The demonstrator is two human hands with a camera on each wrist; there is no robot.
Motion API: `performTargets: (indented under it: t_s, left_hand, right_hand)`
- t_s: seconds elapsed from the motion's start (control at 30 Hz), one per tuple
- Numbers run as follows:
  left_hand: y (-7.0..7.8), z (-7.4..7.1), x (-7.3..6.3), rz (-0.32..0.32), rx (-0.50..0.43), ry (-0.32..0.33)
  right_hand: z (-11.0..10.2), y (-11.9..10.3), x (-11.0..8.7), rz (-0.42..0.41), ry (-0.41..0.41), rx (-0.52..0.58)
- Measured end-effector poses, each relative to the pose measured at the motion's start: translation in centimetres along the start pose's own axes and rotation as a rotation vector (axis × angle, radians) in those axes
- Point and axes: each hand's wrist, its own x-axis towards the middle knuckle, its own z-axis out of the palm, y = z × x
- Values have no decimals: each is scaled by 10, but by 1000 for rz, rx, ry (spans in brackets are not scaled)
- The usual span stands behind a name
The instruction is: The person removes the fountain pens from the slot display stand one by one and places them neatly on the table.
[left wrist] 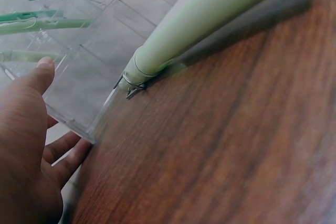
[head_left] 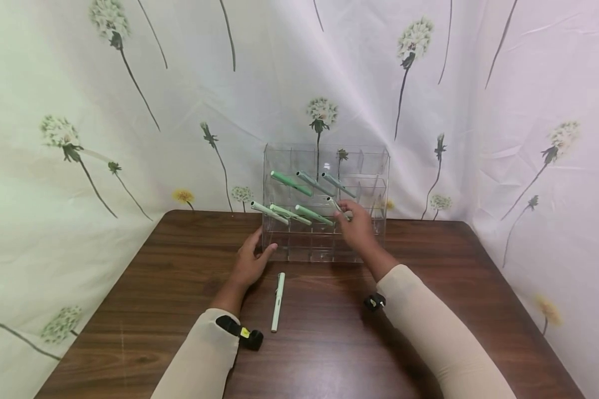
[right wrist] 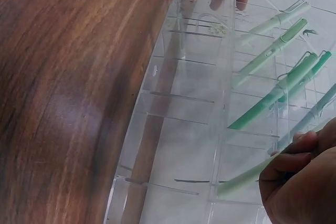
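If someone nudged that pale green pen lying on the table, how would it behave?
The pale green pen would probably roll a little, since its barrel looks rounded, but its protruding clip may soon stop it. It should feel stiff, judging by its straight, slim shape.

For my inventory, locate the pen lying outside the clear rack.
In the head view, the pale pen lies on the table, right of the left hand and in front of the clear rack.

Place: a makeshift recording corner, by its look; home or office, cannot tell
White fabric printed with dandelions (head_left: 321, 111): creased, hung like walls behind and along both sides
Dark brown wood-grain tabletop (head_left: 324, 354): rounded far corners, desk-like, close against the fabric
Small black wrist-worn cameras (head_left: 251, 339): recording gear
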Motion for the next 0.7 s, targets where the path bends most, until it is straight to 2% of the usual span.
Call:
performTargets:
  t_s: [0.2,0.43,0.7]
  left_hand:
    - [0,-1,0,6,1,0]
    - [0,-1,0,2,15,10]
    - [0,-2,0,-15,12,4]
  right_hand:
    - [-5,-6,2,18,9,62]
    - [-15,-19,2,-10,49,54]
    - [-34,-42,0,-51,17,121]
